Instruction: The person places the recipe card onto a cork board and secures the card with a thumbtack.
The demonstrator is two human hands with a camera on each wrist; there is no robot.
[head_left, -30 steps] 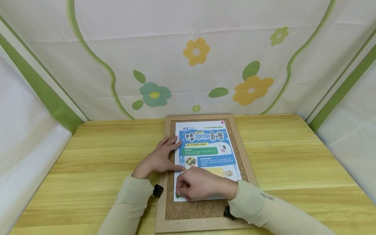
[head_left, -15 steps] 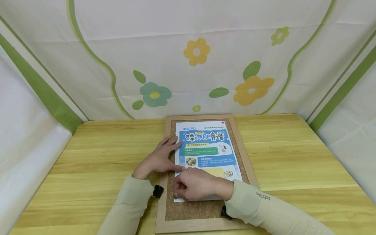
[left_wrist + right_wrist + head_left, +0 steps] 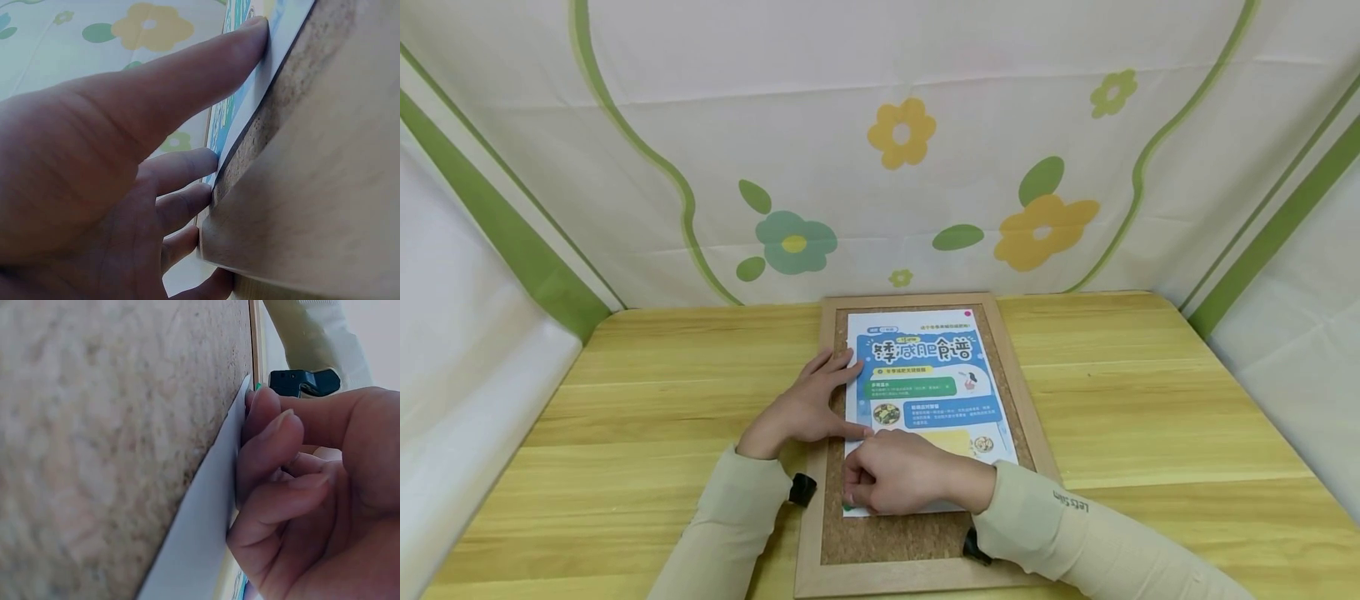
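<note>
A printed poster (image 3: 951,389) lies on a wood-framed cork board (image 3: 880,542). A small round pink pushpin (image 3: 967,313) sits at its top right corner. At the lower left corner my right hand (image 3: 902,473) pinches a green pushpin (image 3: 847,506) against the paper; its fingers cover most of the pin, and only a sliver of green pin (image 3: 258,385) shows in the right wrist view. My left hand (image 3: 808,406) rests on the poster's left edge with fingers spread, thumb and fingertips touching the paper. The left wrist view shows the left thumb (image 3: 206,69) lying on the sheet.
The board lies on a wooden table (image 3: 647,417), its top edge close to a white flowered curtain (image 3: 850,192). Both sleeves (image 3: 1045,525) carry a dark wrist device (image 3: 803,488). The right forearm crosses the board's lower right frame.
My right hand has shifted slightly left at the lower left corner, its fingers staying on the green pushpin. The left hand has kept its place.
</note>
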